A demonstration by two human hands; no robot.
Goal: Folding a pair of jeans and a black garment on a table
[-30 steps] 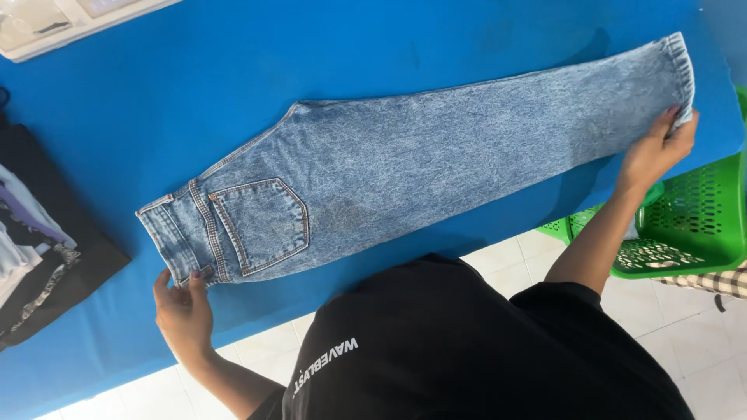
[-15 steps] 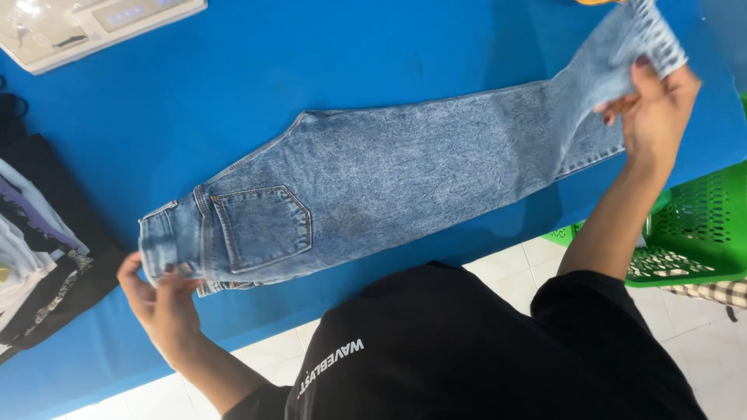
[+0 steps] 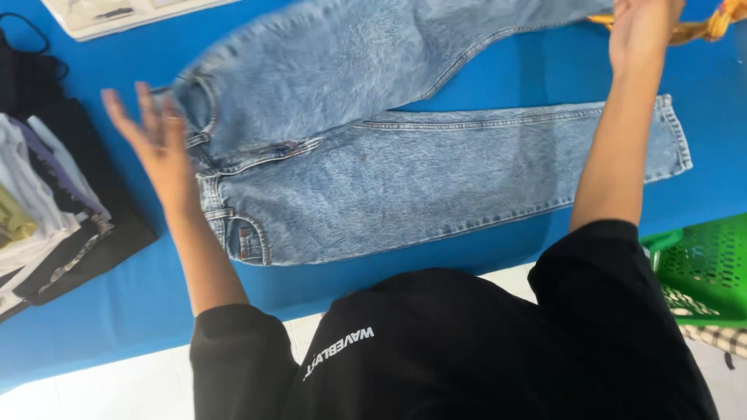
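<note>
Blue tabletop [image 3: 93, 311]. One pair of light-wash jeans [image 3: 436, 179], spread open across it; likely heavy, limp denim, best taken at waistband and hem. Left hand [image 3: 156, 140] open, fingers spread, at the waistband; right hand [image 3: 642, 31] raised over the far leg, grip unclear. Folded clothes pile [image 3: 47, 202] at left.

Bare blue table [image 3: 498, 74] beyond the jeans [image 3: 436, 175] — folded clothes [image 3: 47, 210] crowd left, green basket [image 3: 704, 268] right.

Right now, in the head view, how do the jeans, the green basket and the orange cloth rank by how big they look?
1. jeans, largest by far.
2. green basket, partly cut off by the picture edge.
3. orange cloth, smallest, though mostly hidden behind the right hand and cut off at the edge, so its full size is unsure.
</note>
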